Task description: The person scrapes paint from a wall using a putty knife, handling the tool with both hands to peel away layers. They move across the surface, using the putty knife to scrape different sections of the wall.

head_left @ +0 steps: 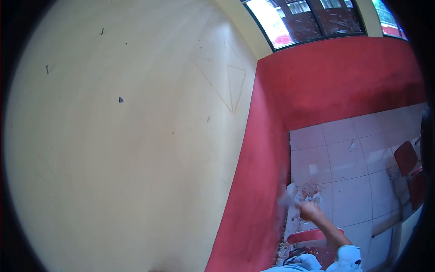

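My right hand (310, 211) reaches out low beside the red lower wall (240, 199), fingers closed round a scraper (287, 200). Motion blurs its flat, pale blade, which overlaps the edge of the red paint in this view. Below the hand, whitish and reddish flakes of debris (309, 198) lie on the tiles along the wall's foot. The pale sleeve (349, 257) of my right arm shows at the bottom. My left hand is out of the picture.
A red chair (308, 235) stands close below my arm. More red chairs (405, 156) are at the right on the tiled floor (349, 195). Nails (102, 31) stick out of the cream upper wall (136, 158). Windows (312, 20) sit above the far red wall.
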The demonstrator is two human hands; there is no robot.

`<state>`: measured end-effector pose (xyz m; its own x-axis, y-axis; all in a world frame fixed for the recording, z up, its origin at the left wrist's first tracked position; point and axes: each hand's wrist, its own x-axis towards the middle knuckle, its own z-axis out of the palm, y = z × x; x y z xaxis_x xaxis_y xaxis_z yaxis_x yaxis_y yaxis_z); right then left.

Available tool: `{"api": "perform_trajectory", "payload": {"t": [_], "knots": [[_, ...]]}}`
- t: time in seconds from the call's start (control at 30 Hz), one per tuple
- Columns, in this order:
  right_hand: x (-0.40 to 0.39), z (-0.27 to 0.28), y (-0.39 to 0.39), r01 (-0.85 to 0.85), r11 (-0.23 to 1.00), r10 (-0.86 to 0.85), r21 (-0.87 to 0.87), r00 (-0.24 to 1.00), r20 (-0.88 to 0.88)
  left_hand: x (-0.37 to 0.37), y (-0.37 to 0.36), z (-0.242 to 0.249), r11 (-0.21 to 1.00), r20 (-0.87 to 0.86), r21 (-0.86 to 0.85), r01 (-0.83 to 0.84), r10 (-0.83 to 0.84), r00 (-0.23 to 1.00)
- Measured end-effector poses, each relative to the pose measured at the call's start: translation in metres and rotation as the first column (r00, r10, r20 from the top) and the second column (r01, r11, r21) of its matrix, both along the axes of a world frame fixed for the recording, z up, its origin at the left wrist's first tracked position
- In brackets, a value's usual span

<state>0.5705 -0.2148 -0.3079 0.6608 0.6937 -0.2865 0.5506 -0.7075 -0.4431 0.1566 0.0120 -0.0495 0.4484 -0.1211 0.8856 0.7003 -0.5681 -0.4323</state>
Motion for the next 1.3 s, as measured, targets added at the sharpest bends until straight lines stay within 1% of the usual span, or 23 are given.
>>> {"api": "perform_trajectory", "payload": {"t": [0.03,0.07,0.13,0.17,0.23,0.3,0.37,0.43,0.53,0.6,0.67,0.73,0.77,0.8,0.83,0.87,0.97,1.03,1.1,1.13,1.2,1.23,1.3], "knots": [[0.019,0.005,0.009,0.125,0.984,-0.134,0.128,0.989,0.064,-0.002,-0.002,-0.001,1.000,0.000,0.006,-0.023,0.023,1.000],[0.022,0.047,0.008,0.178,0.856,-0.239,0.485,0.969,0.067,-0.007,-0.001,-0.003,1.000,-0.004,-0.006,-0.006,0.006,1.000],[0.032,0.087,0.042,0.249,0.569,-0.308,0.783,0.948,-0.078,-0.013,0.004,-0.007,0.999,0.007,-0.009,0.034,-0.034,0.999],[0.027,0.115,0.062,0.271,0.373,-0.249,0.887,0.950,-0.186,-0.013,0.005,-0.007,0.997,0.015,-0.012,0.078,-0.078,0.997],[0.005,0.160,0.104,0.386,0.106,-0.081,0.916,0.922,-0.379,-0.014,0.005,-0.006,0.985,0.020,-0.020,0.170,-0.170,0.985],[-0.023,0.175,0.149,0.409,0.030,0.019,0.912,0.912,-0.409,-0.017,0.004,-0.008,0.982,0.016,-0.038,0.187,-0.187,0.982],[-0.060,0.155,0.200,0.027,-0.052,-0.175,0.998,0.984,-0.035,-0.018,0.003,-0.010,0.981,0.007,-0.061,0.185,-0.185,0.983],[-0.090,0.142,0.199,-0.163,0.370,0.125,0.915,0.984,0.125,-0.023,0.000,-0.015,0.984,-0.004,-0.097,0.148,-0.149,0.989],[-0.112,0.143,0.193,-0.035,0.420,0.204,0.907,0.977,-0.057,-0.024,-0.009,-0.012,0.981,0.003,-0.153,0.118,-0.118,0.993],[-0.106,0.154,0.192,0.000,0.293,0.183,0.956,0.981,-0.056,-0.023,-0.025,-0.016,0.931,0.004,-0.339,-0.133,0.143,0.990],[-0.092,0.182,0.183,0.052,0.131,0.145,0.990,0.987,-0.071,-0.015,-0.025,-0.010,0.789,-0.071,-0.496,-0.362,0.379,0.923],[-0.094,0.193,0.194,0.266,-0.141,0.104,0.954,0.962,-0.253,-0.017,-0.017,-0.018,0.680,-0.292,-0.530,-0.506,0.414,0.862],[-0.097,0.195,0.199,0.051,0.049,0.053,0.998,0.997,-0.054,-0.019,-0.016,-0.022,0.624,-0.403,-0.536,-0.569,0.404,0.821],[-0.098,0.194,0.206,-0.160,0.243,0.034,0.957,0.987,0.156,-0.019,-0.021,-0.022,0.639,-0.410,-0.518,-0.568,0.397,0.821],[-0.097,0.190,0.214,-0.343,0.425,0.053,0.837,0.933,0.356,-0.018,-0.026,-0.019,0.659,-0.420,-0.497,-0.565,0.387,0.821],[-0.104,0.167,0.224,-0.312,0.437,0.109,0.844,0.949,0.295,-0.018,-0.027,-0.015,0.686,-0.430,-0.466,-0.560,0.377,0.820],[-0.116,0.151,0.212,-0.342,0.426,0.183,0.838,0.939,0.290,-0.024,-0.030,-0.014,0.779,-0.223,-0.511,-0.364,0.289,0.931],[-0.119,0.137,0.201,-0.348,0.422,0.219,0.837,0.935,0.279,-0.024,-0.028,-0.007,0.882,-0.029,-0.370,-0.292,0.304,0.952],[-0.121,0.118,0.192,-0.374,0.358,0.231,0.856,0.923,0.307,-0.029,-0.025,0.003,0.929,0.158,-0.252,-0.271,0.316,0.936],[-0.122,0.122,0.191,-0.395,0.319,0.242,0.861,0.913,0.329,-0.032,-0.018,0.013,0.874,0.061,-0.295,-0.386,0.420,0.906],[-0.121,0.150,0.180,-0.150,0.270,0.303,0.951,0.951,0.063,-0.036,-0.007,0.035,0.708,-0.131,-0.357,-0.610,0.608,0.783],[-0.120,0.171,0.180,-0.095,0.249,0.243,0.964,0.969,0.033,-0.031,-0.014,0.041,0.717,-0.119,-0.390,-0.577,0.583,0.804],[-0.115,0.226,0.191,-0.338,0.244,0.215,0.909,0.933,0.289,-0.015,-0.032,0.054,0.739,-0.094,-0.448,-0.503,0.520,0.849]]}}
